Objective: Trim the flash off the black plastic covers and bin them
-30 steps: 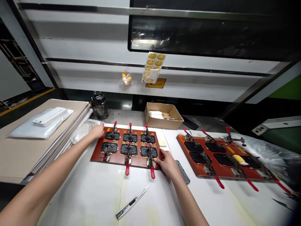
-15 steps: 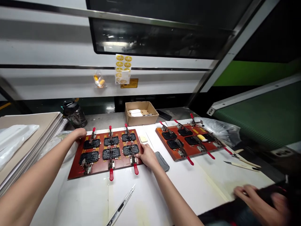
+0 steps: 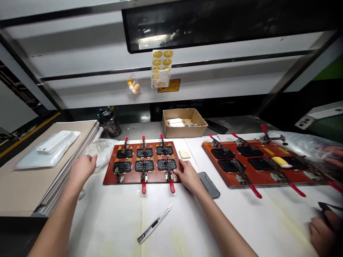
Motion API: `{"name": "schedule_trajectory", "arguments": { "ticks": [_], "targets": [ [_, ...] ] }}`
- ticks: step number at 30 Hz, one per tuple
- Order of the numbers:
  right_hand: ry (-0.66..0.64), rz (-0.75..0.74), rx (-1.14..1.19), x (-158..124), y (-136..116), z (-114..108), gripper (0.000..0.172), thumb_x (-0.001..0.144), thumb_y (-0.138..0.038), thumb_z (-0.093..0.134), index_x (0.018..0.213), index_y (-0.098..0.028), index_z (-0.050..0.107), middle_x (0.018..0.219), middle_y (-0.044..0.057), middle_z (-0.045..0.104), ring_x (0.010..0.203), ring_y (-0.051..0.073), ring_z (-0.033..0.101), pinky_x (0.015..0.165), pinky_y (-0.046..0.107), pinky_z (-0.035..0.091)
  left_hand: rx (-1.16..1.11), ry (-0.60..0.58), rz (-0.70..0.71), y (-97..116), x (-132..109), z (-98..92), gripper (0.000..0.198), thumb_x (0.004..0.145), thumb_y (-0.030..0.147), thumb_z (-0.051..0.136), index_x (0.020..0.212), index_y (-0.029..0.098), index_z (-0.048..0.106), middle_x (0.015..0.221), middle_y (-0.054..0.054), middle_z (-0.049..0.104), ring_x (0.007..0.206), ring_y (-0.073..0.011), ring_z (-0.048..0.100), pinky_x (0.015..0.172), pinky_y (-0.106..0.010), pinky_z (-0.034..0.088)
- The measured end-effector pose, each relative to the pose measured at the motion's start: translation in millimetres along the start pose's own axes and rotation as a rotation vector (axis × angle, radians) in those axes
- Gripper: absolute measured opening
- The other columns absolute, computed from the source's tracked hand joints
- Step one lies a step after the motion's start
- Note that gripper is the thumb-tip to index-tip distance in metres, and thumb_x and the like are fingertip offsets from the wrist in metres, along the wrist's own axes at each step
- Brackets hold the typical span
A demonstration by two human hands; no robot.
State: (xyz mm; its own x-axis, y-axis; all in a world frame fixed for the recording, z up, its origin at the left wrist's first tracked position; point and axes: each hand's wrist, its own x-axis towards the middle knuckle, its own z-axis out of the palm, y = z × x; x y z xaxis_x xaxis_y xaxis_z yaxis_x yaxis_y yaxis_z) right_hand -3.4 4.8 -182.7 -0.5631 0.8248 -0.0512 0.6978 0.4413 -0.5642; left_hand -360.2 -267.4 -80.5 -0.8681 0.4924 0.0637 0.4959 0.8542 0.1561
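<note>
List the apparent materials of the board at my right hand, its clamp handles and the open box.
Board: possibly resin laminate or coated wood; smooth, reddish-brown, faintly glossy. Clamp handles: probably plastic or rubber-coated, judging by their uniform bright red. Box: apparently cardboard, matte brown, with thin, straight walls.

The right hand (image 3: 189, 175) touches a red-brown board (image 3: 157, 177) bearing 6 black parts (image 3: 122, 166).

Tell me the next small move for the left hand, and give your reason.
I would probably bring the left hand to the left edge of the left clamp fixture. The right hand is on that fixture's right edge, while the left hand is apart from it, near the clear plastic bag; both hands might steady it better.
</note>
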Motion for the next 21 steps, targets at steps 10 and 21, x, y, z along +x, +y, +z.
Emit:
{"name": "schedule_trajectory", "arguments": {
  "ticks": [10,21],
  "targets": [
    [-0.004,-0.016,-0.066,-4,-5,-4,0.048,0.090,-0.033,0.059,0.134,-0.014,0.053,0.115,0.013,0.057,0.103,0.027,0.060,0.083,0.031,0.042,-0.319,0.003,0.081,26,22,47.3,0.039,0.090,0.044,0.051,0.103,0.013,0.071,0.090,-0.008,0.076,0.076,-0.0186,0.069,0.072,-0.031,0.052],
    [-0.004,0.007,-0.078,-1,-5,-1,0.054,0.091,-0.031,0.057,0.141,-0.014,0.048,0.124,0.017,0.057,0.111,0.029,0.059,0.090,0.032,0.042,-0.297,0.153,0.177,-15,15,41.6,0.037,0.090,0.022,0.046,0.120,0.012,0.066,0.128,-0.014,0.066,0.120,-0.0255,0.060,0.106,-0.039,0.042]
  ]
}}
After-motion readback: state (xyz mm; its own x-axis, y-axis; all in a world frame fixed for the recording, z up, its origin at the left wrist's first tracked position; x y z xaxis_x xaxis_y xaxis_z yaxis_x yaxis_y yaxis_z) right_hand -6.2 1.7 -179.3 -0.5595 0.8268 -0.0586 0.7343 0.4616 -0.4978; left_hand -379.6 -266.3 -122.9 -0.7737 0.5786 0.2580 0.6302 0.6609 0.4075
